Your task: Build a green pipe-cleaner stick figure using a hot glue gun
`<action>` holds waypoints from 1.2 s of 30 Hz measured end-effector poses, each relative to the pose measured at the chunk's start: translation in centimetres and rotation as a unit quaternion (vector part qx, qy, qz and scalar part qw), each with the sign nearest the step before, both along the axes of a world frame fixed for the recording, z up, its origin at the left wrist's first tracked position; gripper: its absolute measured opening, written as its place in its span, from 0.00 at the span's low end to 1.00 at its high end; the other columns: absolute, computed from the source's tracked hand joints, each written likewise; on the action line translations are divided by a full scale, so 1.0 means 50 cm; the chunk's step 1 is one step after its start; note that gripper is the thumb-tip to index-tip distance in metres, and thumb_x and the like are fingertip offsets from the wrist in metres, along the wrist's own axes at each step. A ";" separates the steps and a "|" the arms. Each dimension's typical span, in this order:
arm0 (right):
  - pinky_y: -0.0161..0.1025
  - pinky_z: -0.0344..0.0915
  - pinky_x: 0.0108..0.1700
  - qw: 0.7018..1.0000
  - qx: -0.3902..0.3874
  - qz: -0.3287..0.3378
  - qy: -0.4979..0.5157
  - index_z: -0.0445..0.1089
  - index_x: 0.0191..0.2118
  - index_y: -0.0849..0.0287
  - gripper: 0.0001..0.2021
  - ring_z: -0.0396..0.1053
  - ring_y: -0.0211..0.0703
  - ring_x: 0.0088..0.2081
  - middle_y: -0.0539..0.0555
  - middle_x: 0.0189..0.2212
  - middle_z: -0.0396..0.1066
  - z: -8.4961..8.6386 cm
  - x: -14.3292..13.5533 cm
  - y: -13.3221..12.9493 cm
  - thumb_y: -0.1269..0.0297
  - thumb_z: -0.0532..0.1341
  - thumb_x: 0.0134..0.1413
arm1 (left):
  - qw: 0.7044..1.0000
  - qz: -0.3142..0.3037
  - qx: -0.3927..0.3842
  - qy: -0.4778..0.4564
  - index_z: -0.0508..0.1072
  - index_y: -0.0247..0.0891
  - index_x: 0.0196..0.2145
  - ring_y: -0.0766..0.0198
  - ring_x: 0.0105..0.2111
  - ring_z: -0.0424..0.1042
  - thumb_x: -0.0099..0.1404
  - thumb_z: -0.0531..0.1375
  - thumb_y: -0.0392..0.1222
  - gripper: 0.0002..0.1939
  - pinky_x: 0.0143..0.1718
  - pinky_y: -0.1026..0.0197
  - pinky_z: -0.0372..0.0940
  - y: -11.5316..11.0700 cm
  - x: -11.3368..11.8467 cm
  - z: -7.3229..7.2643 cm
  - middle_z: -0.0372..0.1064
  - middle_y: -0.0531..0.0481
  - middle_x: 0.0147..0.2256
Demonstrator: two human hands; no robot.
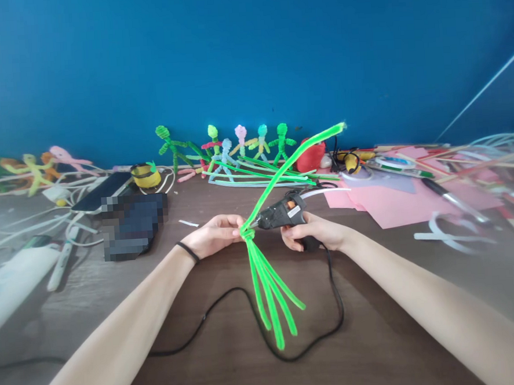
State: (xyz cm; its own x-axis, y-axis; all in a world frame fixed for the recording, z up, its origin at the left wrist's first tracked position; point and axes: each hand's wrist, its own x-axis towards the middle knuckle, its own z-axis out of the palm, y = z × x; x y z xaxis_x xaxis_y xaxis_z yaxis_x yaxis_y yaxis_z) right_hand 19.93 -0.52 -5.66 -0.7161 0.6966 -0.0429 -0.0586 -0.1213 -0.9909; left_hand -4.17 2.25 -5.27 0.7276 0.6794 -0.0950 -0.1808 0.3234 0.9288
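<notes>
My left hand [219, 235] pinches a bundle of bright green pipe cleaners [267, 279] at the point where they are wound together. Several ends fan out downward from there, while one long stretch slants up to the right. My right hand [311, 231] is wrapped round the handle of a black glue gun [282, 212], its nozzle pointing left at the wound part. Whether the tip touches the pipe cleaners I cannot tell. A white glue stick [324, 192] sticks out from the gun's back. The black cord [340, 303] hangs from the handle and curves across the table.
Pipe-cleaner figures [226, 159] stand along the blue wall, with loose green pipe cleaners [260, 178] before them. To the left lie a phone [102, 192], a pixelated dark object [141, 223], white cables and a yellow tape roll [146, 176]. Pink paper [397, 204], sticks and a marker [451, 199] lie right.
</notes>
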 end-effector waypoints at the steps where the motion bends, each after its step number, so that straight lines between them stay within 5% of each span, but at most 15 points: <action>1: 0.33 0.52 0.24 1.000 0.001 -0.001 0.001 0.61 0.22 0.63 0.08 0.58 0.32 0.19 0.48 0.15 0.62 0.000 0.000 0.000 0.66 0.57 0.48 | 1.000 0.000 -0.001 0.001 0.72 0.31 0.23 0.67 0.26 0.65 0.44 0.67 0.38 0.09 0.33 0.63 0.58 0.000 0.000 0.000 0.68 0.49 0.23; 36: 0.33 0.51 0.24 1.000 0.016 -0.011 0.000 0.60 0.21 0.63 0.07 0.56 0.31 0.18 0.47 0.13 0.61 0.003 -0.004 0.001 0.69 0.57 0.45 | 1.000 -0.004 -0.001 -0.006 0.72 0.31 0.23 0.68 0.26 0.66 0.44 0.67 0.37 0.10 0.32 0.63 0.58 0.002 -0.002 -0.003 0.69 0.50 0.23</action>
State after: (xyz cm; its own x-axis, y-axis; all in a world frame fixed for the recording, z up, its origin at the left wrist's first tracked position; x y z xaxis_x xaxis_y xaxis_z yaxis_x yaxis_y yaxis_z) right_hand 19.72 -0.47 -5.53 -0.7001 0.7138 -0.0202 -0.0607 -0.0878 -0.9943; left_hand -4.27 2.34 -5.41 0.7343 0.6732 -0.0872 -0.1896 0.3268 0.9259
